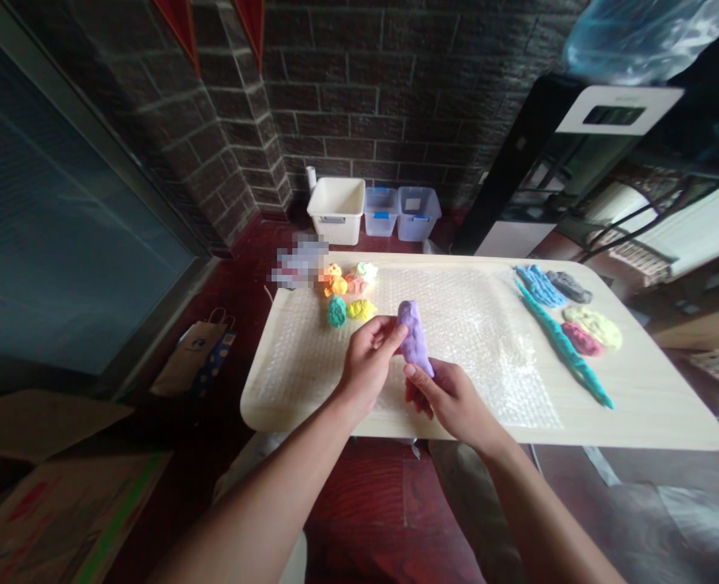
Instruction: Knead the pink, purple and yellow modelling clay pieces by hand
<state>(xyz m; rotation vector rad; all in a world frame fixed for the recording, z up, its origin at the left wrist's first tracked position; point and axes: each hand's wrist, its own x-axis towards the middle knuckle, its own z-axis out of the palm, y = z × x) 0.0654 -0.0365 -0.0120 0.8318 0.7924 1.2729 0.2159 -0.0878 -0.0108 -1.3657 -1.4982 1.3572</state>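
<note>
Purple lump [414, 337], elongated and dented, which both hands are holding above the bubble wrap sheet [474, 324], toward the near side of the table [656, 414]. The left hand [368, 357] is pinching its upper left flank, thumb lying on the face; the right hand [447, 397] is gripping the lower end, thumb in front and fingers curling beneath. Judging by its surface, the material is probably behaving as light, soft and pliable, giving under pressure rather than cracking, and scarcely slipping; a broad hold along the flanks is likely sparing the shape, whereas hard fingertip pressure is likely leaving dents. The green lump [336, 311] and yellow lump [361, 309] are bounding the room on the left; the teal roll [564, 345] is slanting along the right. Between them the sheet is offering space for sideways movement, while the table's near edge is running beneath the forearms
</note>
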